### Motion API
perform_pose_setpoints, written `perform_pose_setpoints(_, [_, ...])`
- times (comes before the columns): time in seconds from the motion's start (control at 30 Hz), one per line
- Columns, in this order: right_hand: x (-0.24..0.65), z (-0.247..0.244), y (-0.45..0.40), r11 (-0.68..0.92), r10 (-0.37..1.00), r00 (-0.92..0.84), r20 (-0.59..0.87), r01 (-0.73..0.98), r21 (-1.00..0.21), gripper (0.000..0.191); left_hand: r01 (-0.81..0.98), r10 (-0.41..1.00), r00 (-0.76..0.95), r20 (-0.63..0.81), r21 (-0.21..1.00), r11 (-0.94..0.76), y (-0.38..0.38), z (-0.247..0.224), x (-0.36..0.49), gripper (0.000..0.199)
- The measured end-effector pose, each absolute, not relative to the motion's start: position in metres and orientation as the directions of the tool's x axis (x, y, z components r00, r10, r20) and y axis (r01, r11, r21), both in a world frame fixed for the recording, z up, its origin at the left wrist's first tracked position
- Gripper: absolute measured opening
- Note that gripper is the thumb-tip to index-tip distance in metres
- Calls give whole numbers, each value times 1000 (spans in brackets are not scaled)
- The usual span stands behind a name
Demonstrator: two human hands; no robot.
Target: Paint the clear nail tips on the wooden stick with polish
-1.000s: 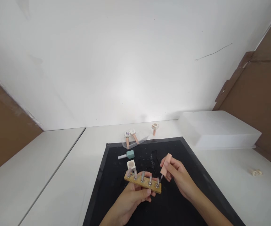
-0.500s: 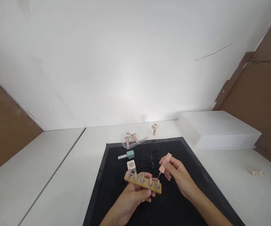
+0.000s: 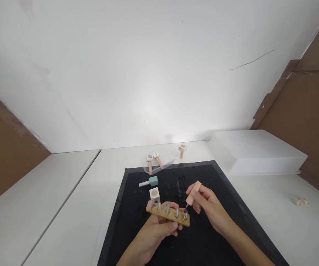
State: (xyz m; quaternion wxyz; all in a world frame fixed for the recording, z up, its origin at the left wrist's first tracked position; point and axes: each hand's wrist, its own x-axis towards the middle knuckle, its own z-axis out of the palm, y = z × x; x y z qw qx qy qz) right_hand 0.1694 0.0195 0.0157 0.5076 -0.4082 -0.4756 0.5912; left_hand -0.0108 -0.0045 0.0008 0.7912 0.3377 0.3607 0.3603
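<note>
My left hand [image 3: 159, 232] grips a narrow tan board [image 3: 163, 214] from below, thumb along its front edge. Several nail tips [image 3: 168, 207] stand up from the board on small metal mounts. Between the thumb and fingers of my right hand [image 3: 205, 199] is a nail polish brush [image 3: 194, 193] with a pink handle. Its dark end points down at the rightmost nail tip [image 3: 186, 215], and it looks to be touching it. Just behind the board sits an open white nail polish bottle [image 3: 154, 193], its base partly hidden by the nail tips.
A teal nail polish bottle with a pale cap [image 3: 153, 181] lies on the black mat [image 3: 137, 221]. Two pink-capped bottles [image 3: 150, 164] lean on a clear dish beyond it, near another pink-stemmed bottle [image 3: 182, 148]. A white box [image 3: 259, 155] stands right, and small cream pieces [image 3: 300, 201] lie nearby.
The brush in my right hand has shifted slightly left and down, its dark end now nearer the rightmost nail tip. My left hand and the board are almost still.
</note>
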Motion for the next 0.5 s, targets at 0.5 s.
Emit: perform_pose_setpoints(0.5, [173,16,20,-1,987,-156,39,-251,-968,28,-329,808,486,-333,787,522,-3,1,-12,35])
